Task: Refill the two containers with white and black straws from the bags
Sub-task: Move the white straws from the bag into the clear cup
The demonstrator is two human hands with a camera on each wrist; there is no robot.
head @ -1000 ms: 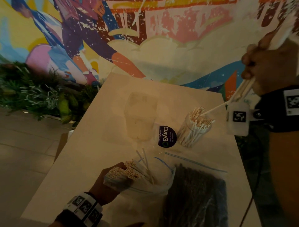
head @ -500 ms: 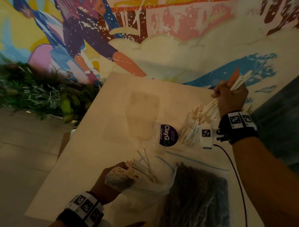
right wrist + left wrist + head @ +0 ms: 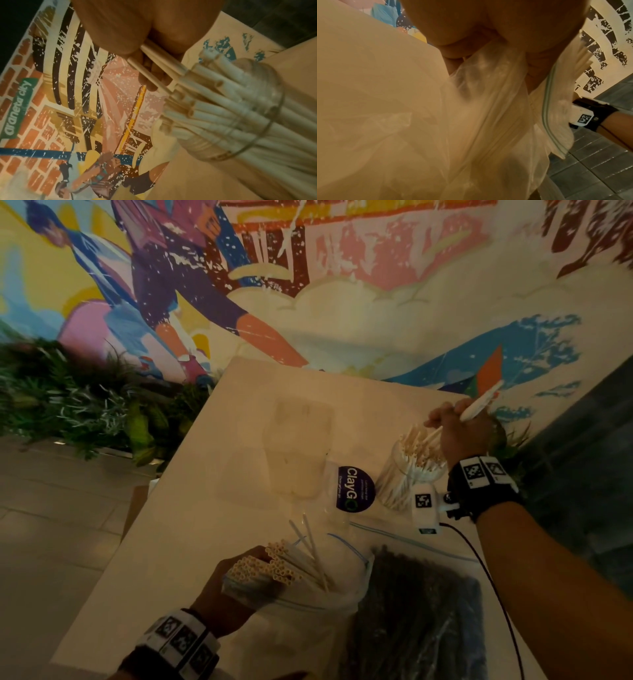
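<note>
My right hand grips a few white straws whose lower ends reach into the mouth of a clear container packed with white straws. My left hand holds the open zip bag of white straws by its bundle near the table's front. A second clear container with a round purple ClayGO label stands just left of the filled one. The bag of black straws lies flat at the front right.
The pale table ends at a mural wall at the back. Green plants line the floor to the left. A black cable runs from my right wrist across the black-straw bag.
My right hand came down from high at the right with the white straws and now sits over the filled container, straw ends going in. My left hand stayed on the bag.
</note>
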